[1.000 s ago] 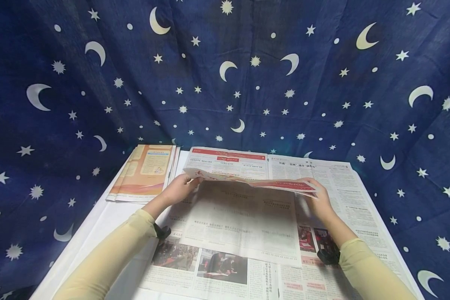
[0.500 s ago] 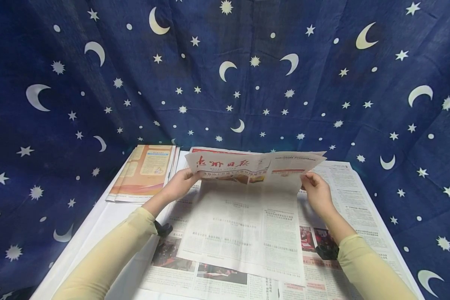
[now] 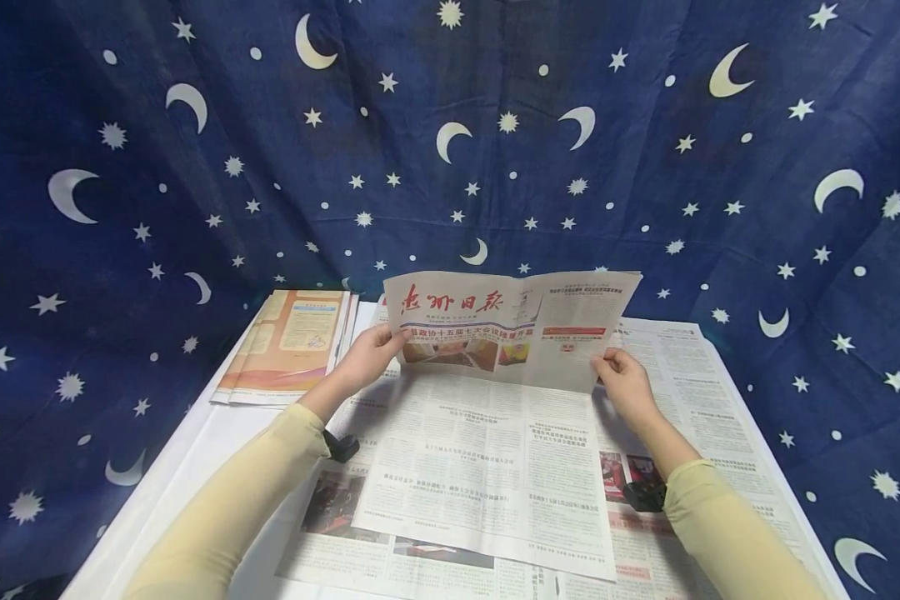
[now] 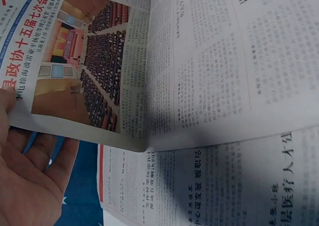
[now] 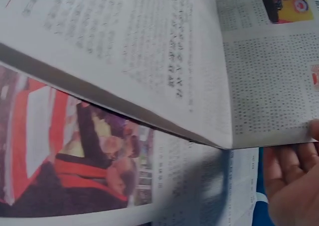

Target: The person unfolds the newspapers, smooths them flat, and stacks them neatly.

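Both hands hold up a newspaper (image 3: 487, 450) by its side edges. Its upper part, with a red masthead and a photo, tilts up toward the camera; below a crease the lower part slopes down toward me. At the left edge my left hand (image 3: 371, 360) pinches the sheet, thumb in front and fingers behind, as the left wrist view shows near the printed hall photo (image 4: 82, 61). My right hand (image 3: 626, 387) pinches the right edge the same way; its fingers (image 5: 289, 161) show behind the page in the right wrist view.
An open newspaper (image 3: 682, 400) lies spread flat beneath the held one on the white table (image 3: 195, 467). At the back left sits a stack of folded orange papers (image 3: 285, 342). A dark blue curtain (image 3: 450, 150) with moons and stars hangs behind the table.
The newspaper's upper part has swung up from nearly edge-on to facing me, showing the masthead. Its lower edge has moved nearer to me. My right hand has slid lower along the right edge.
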`<state>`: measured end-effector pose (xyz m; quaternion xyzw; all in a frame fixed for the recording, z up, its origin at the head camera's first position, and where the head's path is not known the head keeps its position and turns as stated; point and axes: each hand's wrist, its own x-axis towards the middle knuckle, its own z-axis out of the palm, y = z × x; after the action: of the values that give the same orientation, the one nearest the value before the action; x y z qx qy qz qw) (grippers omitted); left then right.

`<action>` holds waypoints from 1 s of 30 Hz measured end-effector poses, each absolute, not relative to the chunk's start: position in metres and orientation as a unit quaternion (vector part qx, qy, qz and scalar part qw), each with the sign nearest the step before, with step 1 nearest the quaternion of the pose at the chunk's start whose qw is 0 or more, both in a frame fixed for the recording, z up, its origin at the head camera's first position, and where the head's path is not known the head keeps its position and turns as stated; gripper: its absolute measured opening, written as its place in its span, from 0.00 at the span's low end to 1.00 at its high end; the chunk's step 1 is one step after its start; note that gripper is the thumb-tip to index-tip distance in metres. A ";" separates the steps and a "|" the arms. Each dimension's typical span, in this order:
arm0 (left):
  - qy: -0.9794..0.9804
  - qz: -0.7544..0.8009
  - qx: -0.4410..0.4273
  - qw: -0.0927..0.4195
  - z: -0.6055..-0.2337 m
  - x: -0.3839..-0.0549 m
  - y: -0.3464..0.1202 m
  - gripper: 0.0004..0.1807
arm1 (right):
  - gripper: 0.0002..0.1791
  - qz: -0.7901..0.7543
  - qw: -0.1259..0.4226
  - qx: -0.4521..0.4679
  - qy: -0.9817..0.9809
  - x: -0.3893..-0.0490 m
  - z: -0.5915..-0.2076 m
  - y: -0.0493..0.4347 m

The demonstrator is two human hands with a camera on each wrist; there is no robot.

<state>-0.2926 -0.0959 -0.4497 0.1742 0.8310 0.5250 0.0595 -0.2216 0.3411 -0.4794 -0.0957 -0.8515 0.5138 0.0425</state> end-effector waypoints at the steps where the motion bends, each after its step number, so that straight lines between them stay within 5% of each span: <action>1: 0.831 0.527 0.170 0.059 -0.451 -0.293 -0.095 0.24 | 0.27 0.511 0.029 -0.095 -0.854 -0.222 -0.482 0.341; 8: 0.849 0.501 0.152 0.071 -0.467 -0.298 -0.092 0.21 | 0.25 0.461 -0.022 -0.121 -0.879 -0.223 -0.503 0.344; 30: 0.890 0.448 0.057 0.064 -0.504 -0.310 -0.094 0.15 | 0.20 0.467 0.024 -0.143 -0.872 -0.227 -0.514 0.346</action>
<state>-0.3098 -0.0939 -0.5044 0.0570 0.8898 0.4483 0.0638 -0.2271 0.3457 -0.5145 -0.1432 -0.8724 0.4667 0.0237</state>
